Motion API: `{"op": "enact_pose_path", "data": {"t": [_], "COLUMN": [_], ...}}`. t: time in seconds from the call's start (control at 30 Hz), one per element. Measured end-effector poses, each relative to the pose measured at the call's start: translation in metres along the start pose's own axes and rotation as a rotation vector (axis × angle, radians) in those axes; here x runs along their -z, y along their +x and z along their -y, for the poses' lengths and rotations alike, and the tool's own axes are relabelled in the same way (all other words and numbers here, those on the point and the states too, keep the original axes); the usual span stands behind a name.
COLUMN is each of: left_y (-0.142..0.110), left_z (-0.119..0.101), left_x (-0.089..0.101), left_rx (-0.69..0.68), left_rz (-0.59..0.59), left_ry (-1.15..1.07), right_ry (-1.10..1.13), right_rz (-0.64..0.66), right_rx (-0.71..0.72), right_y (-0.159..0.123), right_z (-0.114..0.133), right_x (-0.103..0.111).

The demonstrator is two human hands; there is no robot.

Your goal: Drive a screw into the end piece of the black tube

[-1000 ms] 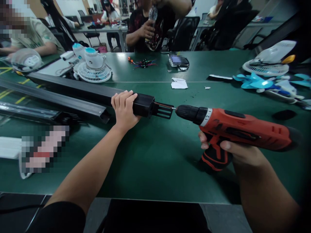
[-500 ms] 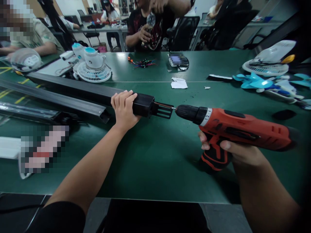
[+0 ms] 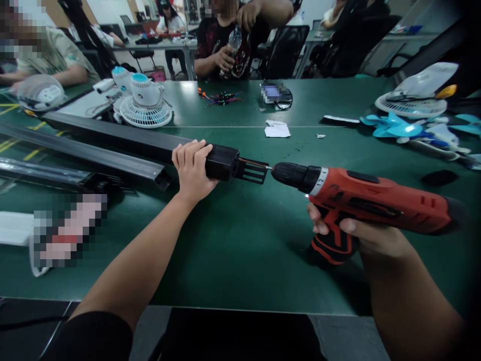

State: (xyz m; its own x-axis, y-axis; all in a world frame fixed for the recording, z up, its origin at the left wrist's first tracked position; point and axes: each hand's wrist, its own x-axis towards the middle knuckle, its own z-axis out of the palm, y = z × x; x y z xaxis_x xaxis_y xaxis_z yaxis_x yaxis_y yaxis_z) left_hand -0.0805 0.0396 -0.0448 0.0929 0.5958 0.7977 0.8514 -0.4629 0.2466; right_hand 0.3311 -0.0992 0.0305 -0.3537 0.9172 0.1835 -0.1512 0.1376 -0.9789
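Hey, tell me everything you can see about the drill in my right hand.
The drill is red and black, seemingly plastic, with a ribbed black chuck and a white numbered collar. It is held nearly level, nose toward the slotted black bracket, a thin bit reaching that way. Your right hand grips its handle; whether the base rests on the green table is unclear.

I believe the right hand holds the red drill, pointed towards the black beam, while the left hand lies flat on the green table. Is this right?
One part is wrong: the place of the left hand. The head view shows it curled over the black beam, near one end. The rest stands: the right hand holds the red drill, pointed towards the beam.
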Motion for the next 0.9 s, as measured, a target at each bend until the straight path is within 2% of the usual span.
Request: {"op": "enact_pose_path", "data": {"t": [0.13,0.33,0.57,0.9], "left_y": [0.0003,0.0022,0.0009,-0.0021], "left_z": [-0.0017,-0.0053,-0.0002,0.0014], "left_x": [0.0002,0.0023,0.0011,-0.0027], "left_rx": [-0.013,0.033,0.002,-0.044], "left_rz": [-0.033,0.01,0.03,-0.023], "left_ry": [-0.003,-0.034,-0.024,0.008], "right_ry": [0.005,-0.025,-0.003,-0.007], "right_rz": [0.0,0.009,-0.034,0.003], "right_rx": [0.014,0.011,-0.016,-0.002], "right_y": [-0.0009,-0.0011,-0.0048,-0.0005], "right_z": [-0.0025,-0.003,-0.0065,-0.001], "right_x": [0.0021,0.0056,0.0042,0.001]}}
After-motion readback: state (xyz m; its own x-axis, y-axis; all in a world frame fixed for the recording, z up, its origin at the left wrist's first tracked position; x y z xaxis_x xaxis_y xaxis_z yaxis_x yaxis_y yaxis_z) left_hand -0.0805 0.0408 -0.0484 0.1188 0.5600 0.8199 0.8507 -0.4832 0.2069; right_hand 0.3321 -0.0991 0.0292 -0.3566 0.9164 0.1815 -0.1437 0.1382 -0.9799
